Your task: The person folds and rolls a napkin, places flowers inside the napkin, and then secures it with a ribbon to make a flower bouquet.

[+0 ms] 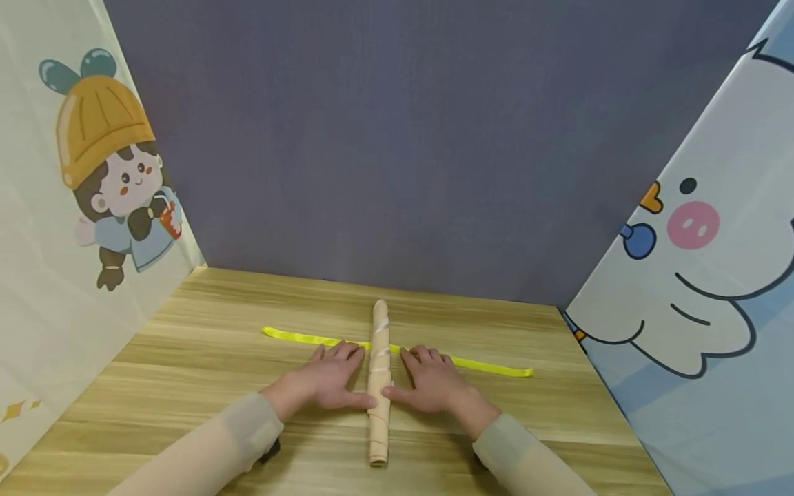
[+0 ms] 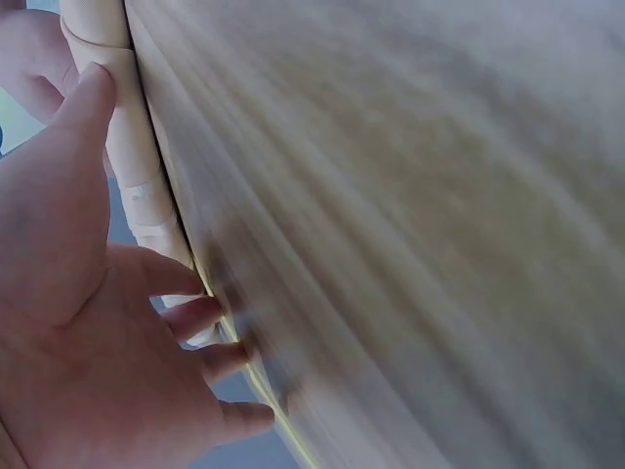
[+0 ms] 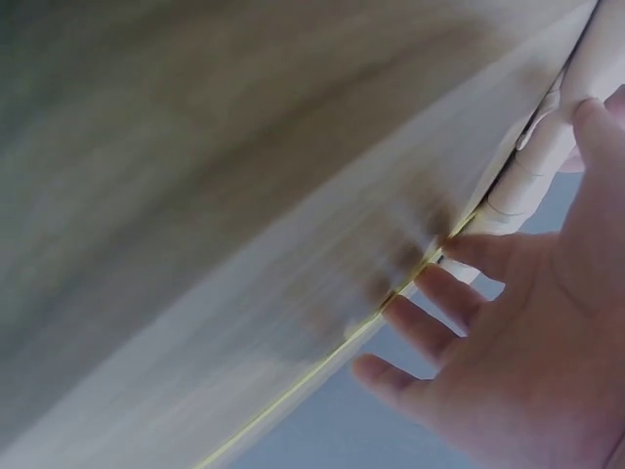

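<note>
A beige rolled-up sheet [image 1: 379,437] with whitish bands lies lengthwise on the wooden table [image 1: 205,386]; its material is unclear. A thin yellow ribbon [image 1: 490,366] runs crosswise beneath it, reaching out to both sides. On the roll's left, my left hand [image 1: 331,379] has its fingers extended at the ribbon and its thumb touching the roll. My right hand [image 1: 434,382] mirrors this on the other side. In the left wrist view, the left thumb lies against the roll [image 2: 137,147]. In the right wrist view, the right fingertips are by the ribbon [image 3: 283,401], and neither hand grips anything.
A dark grey-blue panel [image 1: 397,138] rises behind the table's back edge. Light cloth walls with cartoon prints, a child in a yellow hat [image 1: 124,172] and a white figure [image 1: 719,275], flank the left and right sides.
</note>
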{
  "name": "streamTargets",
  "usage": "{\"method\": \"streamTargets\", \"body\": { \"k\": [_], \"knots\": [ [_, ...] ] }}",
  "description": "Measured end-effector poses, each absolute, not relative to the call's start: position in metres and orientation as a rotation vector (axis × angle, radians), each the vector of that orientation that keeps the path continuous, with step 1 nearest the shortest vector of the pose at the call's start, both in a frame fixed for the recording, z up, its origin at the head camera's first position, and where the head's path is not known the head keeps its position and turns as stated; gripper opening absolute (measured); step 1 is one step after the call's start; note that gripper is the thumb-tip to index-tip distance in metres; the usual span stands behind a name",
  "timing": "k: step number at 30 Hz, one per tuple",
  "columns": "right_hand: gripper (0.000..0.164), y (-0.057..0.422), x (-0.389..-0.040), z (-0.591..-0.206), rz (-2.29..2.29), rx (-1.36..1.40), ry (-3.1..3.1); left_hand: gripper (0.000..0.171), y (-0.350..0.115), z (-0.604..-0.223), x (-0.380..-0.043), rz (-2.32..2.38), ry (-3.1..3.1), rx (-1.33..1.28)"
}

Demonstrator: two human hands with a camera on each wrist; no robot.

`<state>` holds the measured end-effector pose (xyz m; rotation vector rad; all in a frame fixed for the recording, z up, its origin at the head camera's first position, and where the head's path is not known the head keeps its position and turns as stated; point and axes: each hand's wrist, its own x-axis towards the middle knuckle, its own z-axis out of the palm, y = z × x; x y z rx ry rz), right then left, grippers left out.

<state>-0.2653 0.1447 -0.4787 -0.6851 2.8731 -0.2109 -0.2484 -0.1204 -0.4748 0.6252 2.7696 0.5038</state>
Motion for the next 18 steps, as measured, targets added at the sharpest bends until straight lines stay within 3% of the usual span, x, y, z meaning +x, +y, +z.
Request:
{"method": "streamTargets", "body": {
  "k": [18],
  "knots": [
    [0.093,0.1439,-0.2662,-0.4775,-0.211,-0.711,2.901,0.121,-0.1138,-0.4712,-0.2474,0.401,2.834,0.584]
  ]
}}
